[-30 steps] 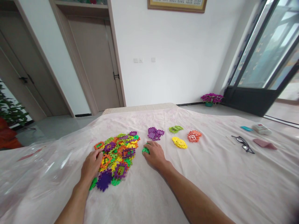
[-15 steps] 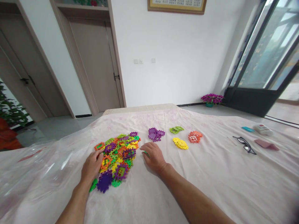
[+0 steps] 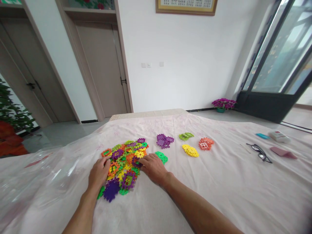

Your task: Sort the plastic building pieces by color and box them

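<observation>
A mixed pile of plastic interlocking building pieces (image 3: 125, 159) lies on the cloth, in purple, orange, yellow and green. My left hand (image 3: 98, 172) rests at the pile's left edge with loosely bent fingers, touching the outer pieces. From the other side, my right hand (image 3: 153, 167) reaches over the pile's edge. Its outstretched fingers touch a dark purple square piece (image 3: 136, 161) and partly cover it. Just beyond this hand lie green round pieces (image 3: 162, 157). Separate groups of purple pieces (image 3: 164, 141), light green pieces (image 3: 186, 136), yellow pieces (image 3: 190, 150) and orange-red pieces (image 3: 206, 144) lie farther right.
A pale cloth (image 3: 219, 195) covers the table. Clear plastic sheeting (image 3: 51, 175) spreads over its left side. Toward the right edge are eyeglasses (image 3: 259, 152), a pink folded cloth (image 3: 283, 152), a blue item (image 3: 262, 136) and a white packet (image 3: 279, 136).
My right hand has moved left onto the pile, and the green piece under it now lies on the cloth, let go. My left hand stays at the pile. The view has shifted slightly.
</observation>
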`<control>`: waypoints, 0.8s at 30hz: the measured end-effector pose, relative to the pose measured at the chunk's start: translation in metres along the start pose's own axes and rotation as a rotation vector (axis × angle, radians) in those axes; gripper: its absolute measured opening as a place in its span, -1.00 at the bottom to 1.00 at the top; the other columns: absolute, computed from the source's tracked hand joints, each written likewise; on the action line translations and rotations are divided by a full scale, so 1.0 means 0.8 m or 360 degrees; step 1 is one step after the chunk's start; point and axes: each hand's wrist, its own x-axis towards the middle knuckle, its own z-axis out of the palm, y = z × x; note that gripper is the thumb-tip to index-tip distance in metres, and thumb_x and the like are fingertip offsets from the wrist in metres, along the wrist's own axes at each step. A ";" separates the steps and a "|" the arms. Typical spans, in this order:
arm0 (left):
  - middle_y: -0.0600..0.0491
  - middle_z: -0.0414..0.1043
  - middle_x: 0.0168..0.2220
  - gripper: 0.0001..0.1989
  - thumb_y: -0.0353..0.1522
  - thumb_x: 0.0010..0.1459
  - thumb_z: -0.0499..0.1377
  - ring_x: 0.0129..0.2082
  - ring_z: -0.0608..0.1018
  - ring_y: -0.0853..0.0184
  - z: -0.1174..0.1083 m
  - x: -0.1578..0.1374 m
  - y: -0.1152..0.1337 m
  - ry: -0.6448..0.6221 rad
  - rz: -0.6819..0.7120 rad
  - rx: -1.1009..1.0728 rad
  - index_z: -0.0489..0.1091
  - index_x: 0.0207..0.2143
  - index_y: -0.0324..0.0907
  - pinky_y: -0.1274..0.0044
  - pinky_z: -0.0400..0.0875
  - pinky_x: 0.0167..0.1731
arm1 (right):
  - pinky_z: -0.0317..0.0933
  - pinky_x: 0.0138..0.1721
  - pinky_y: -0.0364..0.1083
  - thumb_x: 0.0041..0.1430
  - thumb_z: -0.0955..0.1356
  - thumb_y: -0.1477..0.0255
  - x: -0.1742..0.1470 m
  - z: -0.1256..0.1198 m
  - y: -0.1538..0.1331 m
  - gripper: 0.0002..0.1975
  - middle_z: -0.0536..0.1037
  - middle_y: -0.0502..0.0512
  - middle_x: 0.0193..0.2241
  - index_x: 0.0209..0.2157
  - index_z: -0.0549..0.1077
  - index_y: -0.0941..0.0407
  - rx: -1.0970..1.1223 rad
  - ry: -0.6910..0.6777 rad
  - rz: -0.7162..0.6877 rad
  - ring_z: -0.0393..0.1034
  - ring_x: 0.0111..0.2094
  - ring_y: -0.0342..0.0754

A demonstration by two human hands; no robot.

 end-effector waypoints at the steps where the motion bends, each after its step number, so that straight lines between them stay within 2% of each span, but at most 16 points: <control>1: -0.04 0.44 0.11 -0.53 -0.15 0.26 -0.06 0.10 0.46 0.14 -0.001 0.000 0.001 -0.0001 -0.0005 -0.0005 0.47 0.04 -0.11 0.37 0.32 0.11 | 0.15 -0.07 -0.03 0.32 0.34 0.31 0.000 0.000 0.000 -0.79 0.59 0.10 -0.19 -0.06 0.50 0.05 -0.0016 0.0018 0.0014 0.42 -0.14 0.02; 6: -0.03 0.47 0.07 -0.55 -0.15 0.24 -0.05 0.06 0.49 0.16 -0.005 -0.003 0.007 0.0029 0.0007 -0.0056 0.50 -0.01 -0.09 0.37 0.35 0.08 | 0.13 -0.13 -0.07 0.41 0.23 0.35 -0.007 0.005 0.004 -0.77 0.58 0.08 -0.25 -0.06 0.49 0.04 0.0040 0.0213 0.0080 0.42 -0.21 -0.04; 14: -0.04 0.49 0.04 -0.54 -0.15 0.22 -0.04 0.06 0.51 0.16 -0.005 -0.003 0.008 0.0076 0.0032 -0.0079 0.51 -0.02 -0.12 0.37 0.35 0.09 | 0.20 -0.11 -0.13 0.32 0.28 0.44 -0.008 0.013 0.024 -0.81 0.59 0.06 -0.23 -0.13 0.52 0.05 0.0468 0.0506 0.0388 0.45 -0.19 -0.06; 20: -0.06 0.47 0.07 -0.54 -0.16 0.24 -0.05 0.09 0.48 0.17 -0.004 -0.003 0.006 0.0052 0.0028 -0.0101 0.49 -0.01 -0.14 0.36 0.31 0.14 | 0.21 -0.17 -0.12 0.28 0.26 0.45 -0.009 0.012 0.036 -0.81 0.56 0.05 -0.30 -0.25 0.53 0.07 0.0640 0.0555 0.0481 0.44 -0.24 -0.05; 24: -0.05 0.46 0.08 -0.54 -0.16 0.24 -0.05 0.09 0.48 0.17 -0.005 -0.004 0.007 0.0042 0.0022 -0.0110 0.48 0.00 -0.13 0.36 0.30 0.14 | 0.17 -0.23 -0.12 0.24 0.27 0.45 -0.012 0.008 0.036 -0.85 0.49 0.01 -0.38 -0.35 0.47 0.08 0.0702 0.0588 0.0451 0.38 -0.31 -0.08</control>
